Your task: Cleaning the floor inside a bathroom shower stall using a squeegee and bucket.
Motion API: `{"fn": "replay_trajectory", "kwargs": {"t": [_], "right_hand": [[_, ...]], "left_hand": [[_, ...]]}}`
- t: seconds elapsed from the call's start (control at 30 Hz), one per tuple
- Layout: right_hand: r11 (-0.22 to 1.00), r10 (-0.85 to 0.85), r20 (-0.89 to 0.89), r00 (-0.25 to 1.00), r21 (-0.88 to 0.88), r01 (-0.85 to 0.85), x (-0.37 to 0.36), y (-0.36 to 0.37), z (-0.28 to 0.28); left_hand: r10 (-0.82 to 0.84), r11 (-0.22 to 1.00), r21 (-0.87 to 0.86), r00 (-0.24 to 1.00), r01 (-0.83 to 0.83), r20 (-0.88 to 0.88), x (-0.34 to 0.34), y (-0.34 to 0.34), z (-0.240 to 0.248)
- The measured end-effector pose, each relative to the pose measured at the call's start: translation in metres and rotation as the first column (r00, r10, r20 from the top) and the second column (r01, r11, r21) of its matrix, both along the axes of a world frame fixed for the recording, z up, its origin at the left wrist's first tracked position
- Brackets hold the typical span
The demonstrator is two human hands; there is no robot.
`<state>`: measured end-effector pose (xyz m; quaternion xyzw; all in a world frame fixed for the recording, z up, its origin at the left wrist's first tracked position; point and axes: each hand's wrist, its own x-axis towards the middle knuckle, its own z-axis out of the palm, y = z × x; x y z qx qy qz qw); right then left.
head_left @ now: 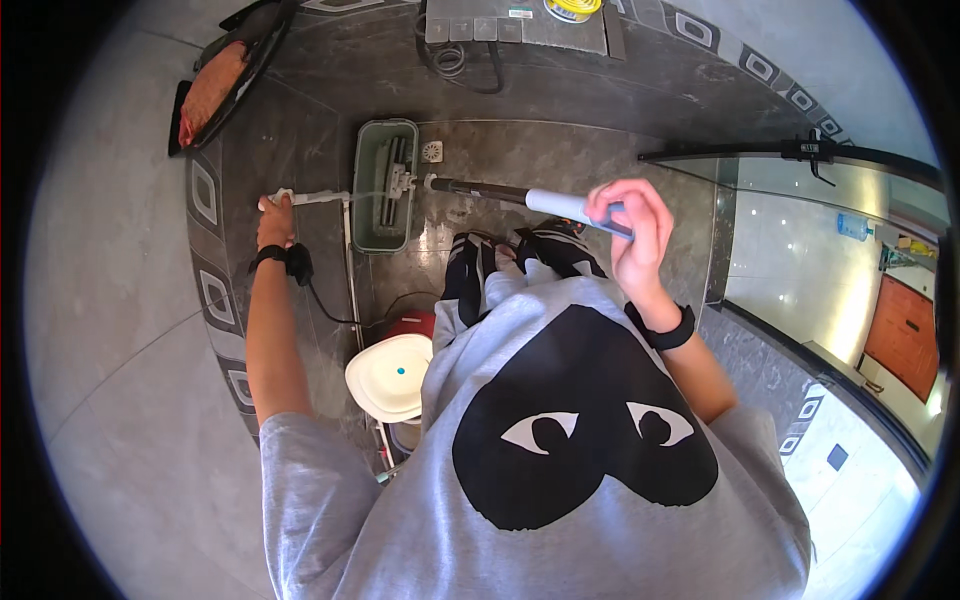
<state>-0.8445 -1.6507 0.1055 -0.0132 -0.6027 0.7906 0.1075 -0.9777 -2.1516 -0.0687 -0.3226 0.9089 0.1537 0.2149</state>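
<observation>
At the view's 2 o'clock, the right hand's fingers closed round the pale-blue grip of a dark straight pole, presumably angled to keep the grey flat mop head inside the rectangular grey-green tub at 11. At 10, the left hand's fingers clamped a slender white nozzle, apparently aimed tubward. Count: 1 pole, 1 mop head, 1 tub, 1 nozzle.

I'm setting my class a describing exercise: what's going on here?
A person's right hand holds the pale grip of a long, dark-poled mop; its flat head is in or just above a green, rectangular plastic tub. The left hand grasps a slim white spout, from which water seems to run toward that head.
</observation>
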Motion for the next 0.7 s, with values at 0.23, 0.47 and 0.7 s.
{"fn": "replay_trajectory", "kwargs": {"t": [0.23,0.47,0.7], "right_hand": [[0.991,-0.043,-0.047,0.998,-0.127,0.037,-0.018,-0.046,0.029],[0.966,0.023,-0.354,0.935,0.248,0.07,-0.047,-0.078,0.015],[0.953,0.155,-0.283,0.946,0.294,-0.068,-0.061,-0.097,0.04]], "left_hand": [[-0.097,0.995,0.038,0.995,0.097,-0.006,-0.01,-0.055,-0.069],[-0.093,0.982,0.168,0.995,0.084,0.046,-0.034,-0.015,-0.061],[-0.289,0.956,-0.04,0.956,0.292,0.052,0.004,-0.057,-0.088]]}}
